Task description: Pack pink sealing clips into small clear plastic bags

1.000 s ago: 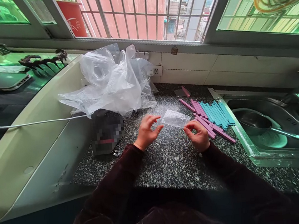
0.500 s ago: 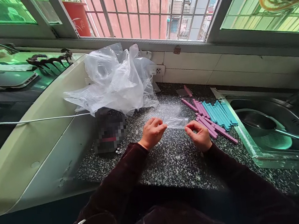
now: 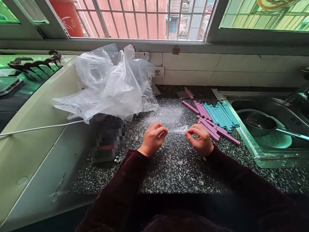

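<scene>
The counter (image 3: pixel 174 173) is black with white speckles, and on its right lie purple sticks (image 3: pixel 209 129) and teal sticks (image 3: pixel 221 117), beside a grey sink (image 3: pixel 250 143) with a greenish sheen. The small bag (image 3: pixel 179 130) in the middle is clear, the large plastic bags (image 3: pixel 112 89) at far left are cloudy white, and the near sleeves (image 3: pixel 123 188) are dark maroon. Beyond are cream tiles (image 3: pixel 190 60), a pink wall (image 3: pixel 142 24) and an orange-red flowerpot (image 3: pixel 66 16) with a white design.

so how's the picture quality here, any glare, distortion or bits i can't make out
Head view: daylight through the metal-barred window, pale sheen, probably glare, on the black-and-white speckled counter; head view: wide-angle stretching towards the edges; head view: pixelation hides a dark object at left, and the small clear plastic film between left hand and right hand barely shows.
</scene>
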`<state>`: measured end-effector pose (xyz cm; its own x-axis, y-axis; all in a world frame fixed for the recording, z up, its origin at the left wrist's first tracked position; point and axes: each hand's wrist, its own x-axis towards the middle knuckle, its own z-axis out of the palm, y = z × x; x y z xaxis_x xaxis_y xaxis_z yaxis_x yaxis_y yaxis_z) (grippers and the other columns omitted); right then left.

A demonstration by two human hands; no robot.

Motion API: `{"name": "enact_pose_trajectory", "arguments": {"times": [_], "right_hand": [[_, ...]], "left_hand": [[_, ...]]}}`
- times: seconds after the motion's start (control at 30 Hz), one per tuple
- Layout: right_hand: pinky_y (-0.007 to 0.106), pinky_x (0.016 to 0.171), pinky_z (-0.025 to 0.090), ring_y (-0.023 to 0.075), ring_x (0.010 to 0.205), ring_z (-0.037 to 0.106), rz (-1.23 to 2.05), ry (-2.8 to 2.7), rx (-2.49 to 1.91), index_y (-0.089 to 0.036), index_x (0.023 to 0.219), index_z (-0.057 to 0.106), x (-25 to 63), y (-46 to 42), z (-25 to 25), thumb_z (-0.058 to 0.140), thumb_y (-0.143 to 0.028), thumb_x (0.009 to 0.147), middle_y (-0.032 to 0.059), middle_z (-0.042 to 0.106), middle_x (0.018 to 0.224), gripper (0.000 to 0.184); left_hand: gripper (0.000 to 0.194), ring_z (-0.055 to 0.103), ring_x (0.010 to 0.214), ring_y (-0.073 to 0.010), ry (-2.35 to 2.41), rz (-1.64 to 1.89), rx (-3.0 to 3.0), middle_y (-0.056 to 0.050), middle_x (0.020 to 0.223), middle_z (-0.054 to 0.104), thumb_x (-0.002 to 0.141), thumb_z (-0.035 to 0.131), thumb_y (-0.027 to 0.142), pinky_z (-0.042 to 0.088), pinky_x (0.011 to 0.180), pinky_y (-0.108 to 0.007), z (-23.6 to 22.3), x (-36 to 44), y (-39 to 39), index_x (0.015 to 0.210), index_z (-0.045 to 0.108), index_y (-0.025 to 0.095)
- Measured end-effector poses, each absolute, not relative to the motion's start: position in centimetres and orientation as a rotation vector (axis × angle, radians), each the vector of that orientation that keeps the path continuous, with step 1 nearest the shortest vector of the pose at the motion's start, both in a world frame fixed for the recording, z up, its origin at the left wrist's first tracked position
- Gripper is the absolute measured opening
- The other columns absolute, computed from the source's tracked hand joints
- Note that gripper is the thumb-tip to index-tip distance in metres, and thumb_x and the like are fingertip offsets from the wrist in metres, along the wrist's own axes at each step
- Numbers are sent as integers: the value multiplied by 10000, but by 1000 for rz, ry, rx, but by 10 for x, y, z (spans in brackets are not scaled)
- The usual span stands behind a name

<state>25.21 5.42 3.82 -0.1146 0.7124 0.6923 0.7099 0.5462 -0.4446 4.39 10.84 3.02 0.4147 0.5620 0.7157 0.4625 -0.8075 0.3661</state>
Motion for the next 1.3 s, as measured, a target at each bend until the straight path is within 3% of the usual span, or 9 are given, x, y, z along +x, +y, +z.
{"name": "enact_pose_trajectory", "arguments": {"times": [0.17, 0.23, 0.43, 0.6, 0.77, 0.9, 1.1, 1.3], "right_hand": [[295, 607, 415, 154, 651, 497, -6, -1871, -1167, -193, 650, 545, 249, 52, 41, 525, -168, 799, 25, 541, 637, 152], [296, 613, 419, 156, 660, 502, 23, -1907, -1145, -191, 657, 548, 245, 51, 41, 525, -165, 801, 26, 546, 639, 148], [304, 622, 431, 158, 683, 514, 40, -1969, -1067, -195, 723, 585, 243, 47, 45, 545, -184, 802, 30, 570, 678, 89], [339, 700, 464, 173, 794, 535, 131, -2047, -1022, -210, 919, 616, 250, 49, 56, 546, -185, 811, 51, 590, 822, 131], [316, 695, 460, 147, 760, 536, 453, -2160, -943, -208, 813, 613, 250, 49, 61, 581, -230, 814, 25, 591, 771, 39], [308, 684, 456, 141, 730, 543, 555, -2143, -972, -200, 725, 590, 250, 48, 61, 618, -274, 794, 13, 591, 722, 105], [299, 671, 449, 139, 717, 536, 562, -2160, -946, -199, 678, 575, 248, 47, 62, 618, -250, 790, 7, 591, 693, 131], [304, 632, 449, 143, 694, 516, 308, -2008, -932, -214, 675, 614, 247, 45, 61, 622, -188, 772, 11, 577, 676, 101]], "left_hand": [[89, 519, 777, -162, 927, 1234, 2565, -49, 803, 595, 802, 582, 241, 444, 710, -284, 30, 46, 107, 826, 632, 171], [200, 518, 802, -177, 913, 1237, 2585, -61, 838, 598, 773, 622, 311, 446, 734, -311, 31, 49, 103, 914, 631, 169], [171, 488, 718, -139, 729, 1250, 2553, -29, 711, 592, 848, 519, 212, 426, 674, -263, 37, 57, 95, 714, 618, 172], [172, 483, 742, -137, 660, 1169, 2530, -31, 736, 590, 855, 517, 233, 427, 698, -265, 45, 49, 95, 730, 619, 173], [194, 486, 779, -145, 625, 1029, 2567, -41, 769, 592, 864, 502, 250, 433, 721, -274, 48, 47, 93, 738, 631, 177], [204, 487, 780, -146, 636, 1011, 2596, -43, 774, 597, 868, 494, 250, 435, 714, -273, 49, 48, 92, 740, 636, 179], [207, 485, 792, -148, 634, 982, 2671, -46, 788, 598, 869, 488, 241, 428, 724, -272, 50, 47, 92, 737, 637, 182], [201, 473, 773, -142, 620, 1027, 2589, -37, 757, 602, 873, 484, 223, 427, 726, -266, 51, 47, 91, 731, 617, 172]]}}
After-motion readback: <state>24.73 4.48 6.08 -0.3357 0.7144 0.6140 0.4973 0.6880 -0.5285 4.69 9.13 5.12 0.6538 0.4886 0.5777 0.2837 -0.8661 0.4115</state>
